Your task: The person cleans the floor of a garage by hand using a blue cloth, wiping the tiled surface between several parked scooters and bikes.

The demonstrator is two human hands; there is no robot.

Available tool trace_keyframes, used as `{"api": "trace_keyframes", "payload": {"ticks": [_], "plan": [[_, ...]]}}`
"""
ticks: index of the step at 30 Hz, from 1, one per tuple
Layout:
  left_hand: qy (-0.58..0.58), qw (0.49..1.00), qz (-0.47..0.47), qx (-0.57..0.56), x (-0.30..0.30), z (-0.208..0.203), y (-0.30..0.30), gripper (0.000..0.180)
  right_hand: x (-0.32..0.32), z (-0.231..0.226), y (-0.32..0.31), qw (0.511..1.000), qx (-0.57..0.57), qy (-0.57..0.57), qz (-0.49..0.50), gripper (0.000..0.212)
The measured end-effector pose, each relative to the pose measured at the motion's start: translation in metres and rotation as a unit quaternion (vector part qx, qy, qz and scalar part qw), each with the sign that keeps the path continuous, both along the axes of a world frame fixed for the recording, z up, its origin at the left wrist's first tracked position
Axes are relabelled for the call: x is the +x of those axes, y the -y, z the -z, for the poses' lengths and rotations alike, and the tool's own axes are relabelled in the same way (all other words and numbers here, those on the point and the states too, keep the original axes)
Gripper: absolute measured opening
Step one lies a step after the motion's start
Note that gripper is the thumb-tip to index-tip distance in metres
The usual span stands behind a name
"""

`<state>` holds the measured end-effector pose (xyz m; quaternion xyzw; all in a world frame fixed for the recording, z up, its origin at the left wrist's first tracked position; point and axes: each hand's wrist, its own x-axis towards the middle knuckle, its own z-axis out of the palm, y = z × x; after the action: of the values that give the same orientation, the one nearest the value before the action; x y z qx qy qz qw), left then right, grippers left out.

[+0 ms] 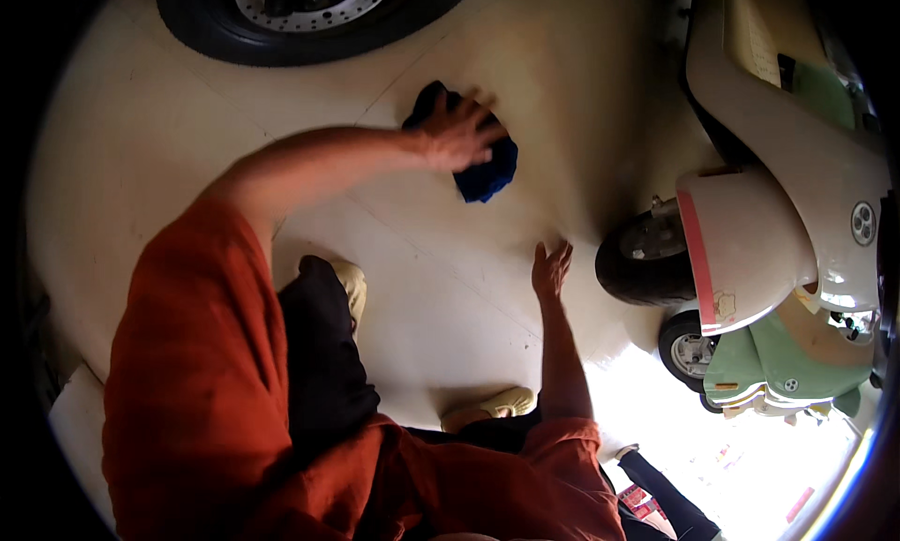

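Observation:
My left hand [457,128] reaches forward and presses down on a crumpled dark blue cloth [487,173] lying on the cream tiled floor [169,119]. Its fingers spread over the cloth's top. My right hand [551,267] rests flat on the floor nearer to me, fingers apart and holding nothing, just left of a scooter's front wheel [642,260]. I am crouched low in an orange shirt and dark trousers, with my light shoes [487,405] on the floor below.
A cream and pink scooter [778,166] and a green one [778,372] stand close on the right. A large black tyre with a brake disc [309,16] sits at the top. A dark-clad limb of another person [661,499] shows at lower right.

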<state>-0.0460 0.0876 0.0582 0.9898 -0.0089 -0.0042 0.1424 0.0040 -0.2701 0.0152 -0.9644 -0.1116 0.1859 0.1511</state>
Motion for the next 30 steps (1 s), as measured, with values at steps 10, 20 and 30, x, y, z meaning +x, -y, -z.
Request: {"api": "trace_keyframes", "payload": {"ticks": [10, 20, 30], "plan": [[0.056, 0.991, 0.118, 0.034, -0.058, 0.061, -0.023, 0.072, -0.039, 0.033, -0.060, 0.960, -0.131, 0.172, 0.179, 0.075], [-0.055, 0.997, -0.052, -0.020, -0.082, 0.033, -0.066, 0.073, -0.039, 0.020, -0.067, 0.956, -0.126, 0.188, 0.186, 0.077], [0.102, 0.974, -0.189, 0.077, 0.129, 0.073, -0.103, 0.071, -0.040, 0.018, -0.067, 0.959, -0.139, 0.160, 0.187, 0.076]]}}
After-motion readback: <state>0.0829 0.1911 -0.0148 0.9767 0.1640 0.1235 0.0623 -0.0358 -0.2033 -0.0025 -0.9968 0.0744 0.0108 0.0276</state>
